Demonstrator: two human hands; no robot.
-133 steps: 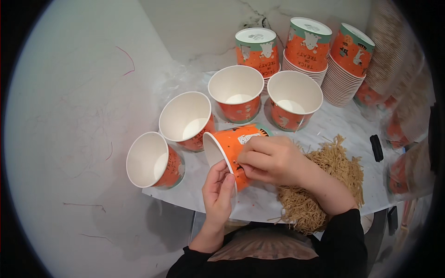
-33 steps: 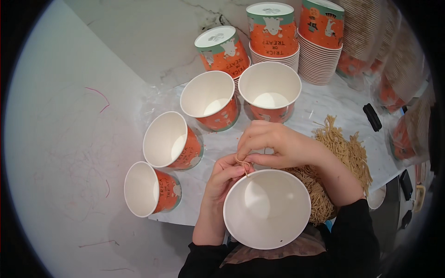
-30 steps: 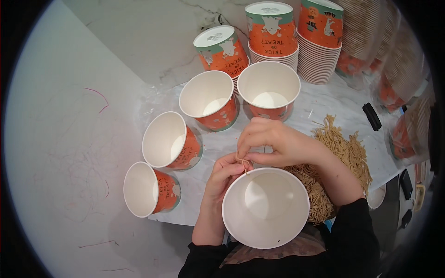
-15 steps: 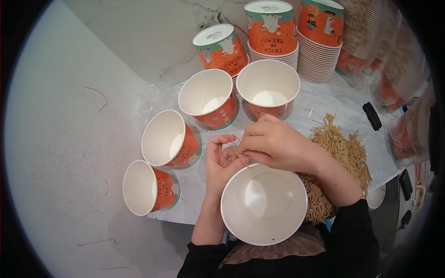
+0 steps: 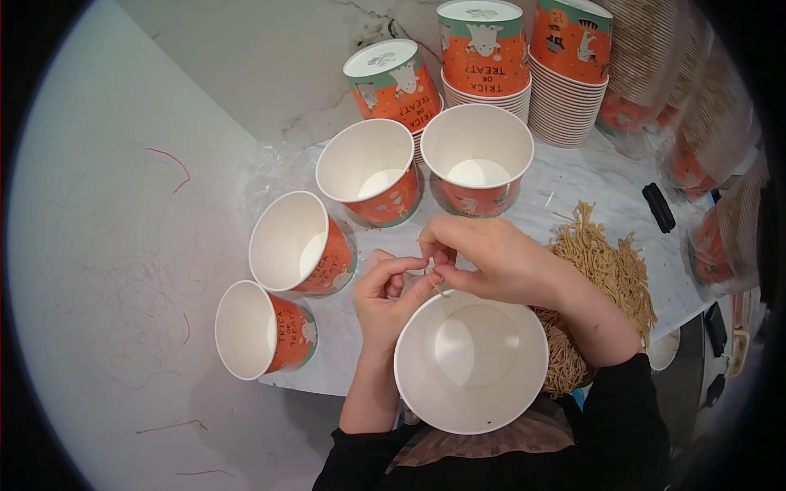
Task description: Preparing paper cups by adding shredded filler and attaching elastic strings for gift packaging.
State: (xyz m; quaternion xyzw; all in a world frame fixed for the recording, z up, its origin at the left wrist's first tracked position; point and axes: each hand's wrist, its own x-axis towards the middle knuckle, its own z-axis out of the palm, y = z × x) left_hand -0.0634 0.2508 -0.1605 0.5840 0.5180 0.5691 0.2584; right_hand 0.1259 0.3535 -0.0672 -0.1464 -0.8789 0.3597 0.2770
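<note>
Head view, looking down. Large white-lined paper cup [image 5: 471,362], mouth up, sits close to the person's chest at the near edge of the white marble table [image 5: 573,176], below both hands. Left hand [image 5: 391,293] and right hand [image 5: 483,260] meet just above the cup's far rim; fingertips of both are pinched together on a thin tan strand [image 5: 436,284] that runs down to the rim. What the strand attaches to can't be made out.

Change vs. approx. half a sec. ago: left-hand fingers were then spread, apart from the strand; now they are curled in and closed on it beside the right-hand pinch. The cup has stayed put under the hands. Judgement: work has moved from one-hand to two-hand handling of the strand at the rim, i.e. a fine step such as knotting or threading.

Surroundings: four open orange printed paper cups [image 5: 370,170] in an arc, L to R, all empty; upside-down stacks of orange cups [image 5: 481,49] behind; heap of tan paper shred [image 5: 606,274] just beside the right wrist; small black object [image 5: 658,207] farther right.
</note>
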